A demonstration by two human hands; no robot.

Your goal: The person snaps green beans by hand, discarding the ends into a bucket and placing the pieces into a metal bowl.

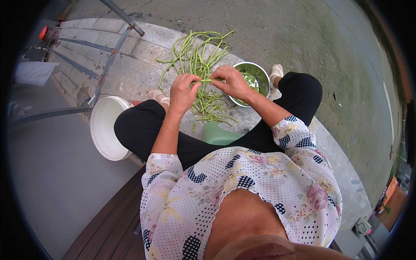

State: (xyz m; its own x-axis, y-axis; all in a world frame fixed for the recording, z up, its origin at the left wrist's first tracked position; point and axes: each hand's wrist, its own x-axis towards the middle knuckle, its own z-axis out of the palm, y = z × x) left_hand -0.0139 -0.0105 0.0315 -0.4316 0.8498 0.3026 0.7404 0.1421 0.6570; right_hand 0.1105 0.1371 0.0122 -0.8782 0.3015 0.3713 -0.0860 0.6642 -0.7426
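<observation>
Between my two hands a green long bean [207,80] is stretched sideways. My left hand [184,94] pinches its left end with thumb and fingers, and my right hand [231,82] pinches its right part. Behind and beneath them, a loose pile of long beans [195,53] lies on the stone paving, with shorter bean pieces [211,107] nearer to me. A round steel pot [267,78] stands just right of my right hand; cut bean pieces [250,79] lie inside it. My right forearm crosses part of its rim.
A white plastic bucket [109,130] stands beside my left knee. A green plastic stool [216,134] shows between my legs. Metal frame bars [110,60] rise at the left. Dark wooden slats [113,214] lie at the lower left, and a concrete yard [312,48] stretches beyond the paving.
</observation>
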